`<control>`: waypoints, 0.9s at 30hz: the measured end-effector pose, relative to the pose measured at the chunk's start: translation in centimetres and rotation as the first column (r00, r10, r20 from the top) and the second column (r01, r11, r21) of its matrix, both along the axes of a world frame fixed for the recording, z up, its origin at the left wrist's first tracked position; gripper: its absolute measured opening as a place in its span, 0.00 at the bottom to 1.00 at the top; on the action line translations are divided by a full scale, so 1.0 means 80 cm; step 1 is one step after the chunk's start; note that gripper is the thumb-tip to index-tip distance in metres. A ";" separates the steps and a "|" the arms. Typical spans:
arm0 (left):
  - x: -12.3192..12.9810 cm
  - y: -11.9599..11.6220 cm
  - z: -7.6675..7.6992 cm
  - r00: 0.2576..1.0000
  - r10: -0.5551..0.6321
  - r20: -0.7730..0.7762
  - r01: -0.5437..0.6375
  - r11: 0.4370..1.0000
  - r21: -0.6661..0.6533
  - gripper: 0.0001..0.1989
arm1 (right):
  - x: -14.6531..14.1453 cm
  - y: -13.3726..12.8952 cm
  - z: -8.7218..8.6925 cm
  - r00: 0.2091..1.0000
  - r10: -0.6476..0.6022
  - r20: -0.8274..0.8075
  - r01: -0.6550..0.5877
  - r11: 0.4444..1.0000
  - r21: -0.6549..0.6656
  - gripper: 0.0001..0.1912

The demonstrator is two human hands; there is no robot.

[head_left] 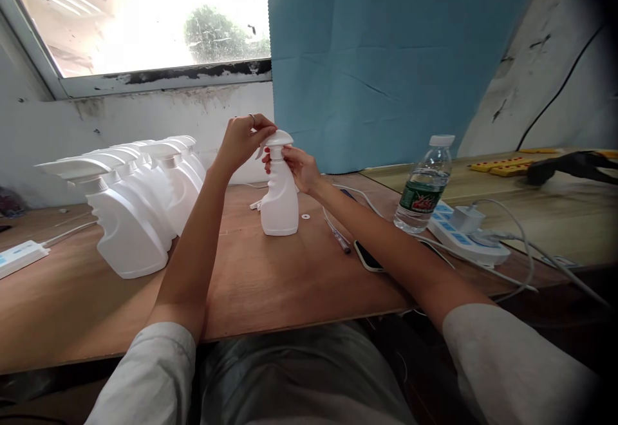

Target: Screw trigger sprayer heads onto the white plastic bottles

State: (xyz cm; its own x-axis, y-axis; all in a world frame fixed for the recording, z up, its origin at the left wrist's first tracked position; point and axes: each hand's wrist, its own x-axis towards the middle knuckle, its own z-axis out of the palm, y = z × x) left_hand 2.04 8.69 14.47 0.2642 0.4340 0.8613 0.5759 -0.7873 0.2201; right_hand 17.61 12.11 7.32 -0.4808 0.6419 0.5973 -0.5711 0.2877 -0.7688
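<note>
A white spray bottle (pixel 280 203) stands upright on the wooden table (pixel 270 283), a little beyond the middle. My left hand (pixel 244 138), a ring on one finger, grips the white trigger spray head (pixel 276 138) on top of the bottle. My right hand (pixel 299 166) holds the bottle's neck just below the head. A row of several identical white spray bottles (pixel 138 199) with heads fitted stands to the left of my left arm.
A water bottle (pixel 423 187) stands right of my right arm, next to a white power strip (pixel 463 235) with a charger and cables. A phone (pixel 367 256) and a pen (pixel 339 238) lie under my right forearm. A small white washer (pixel 305 216) lies by the bottle. Another power strip (pixel 19 256) sits far left.
</note>
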 end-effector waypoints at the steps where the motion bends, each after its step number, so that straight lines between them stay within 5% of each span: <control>1: -0.001 0.001 0.000 1.000 0.004 -0.003 -0.005 1.000 -0.010 0.05 | -0.001 0.000 0.000 1.000 -0.016 0.001 0.016 1.000 -0.014 0.16; 8: -0.002 0.001 -0.001 1.000 -0.006 -0.013 0.006 1.000 -0.029 0.06 | -0.004 -0.005 0.003 0.999 -0.019 0.046 0.018 1.000 0.022 0.21; 12: 0.001 -0.006 0.001 0.999 0.008 -0.031 -0.009 0.999 -0.030 0.05 | -0.005 -0.006 0.004 0.990 -0.120 0.071 0.118 0.992 0.036 0.21; 17: -0.002 -0.005 0.003 0.998 0.012 -0.055 -0.015 0.999 -0.039 0.05 | -0.005 -0.006 0.003 0.994 -0.064 0.093 0.064 0.998 -0.001 0.21; 27: -0.006 -0.008 0.005 0.994 0.036 -0.104 -0.042 0.998 -0.055 0.06 | -0.014 -0.006 0.001 0.986 -0.164 -0.017 0.165 0.985 0.061 0.28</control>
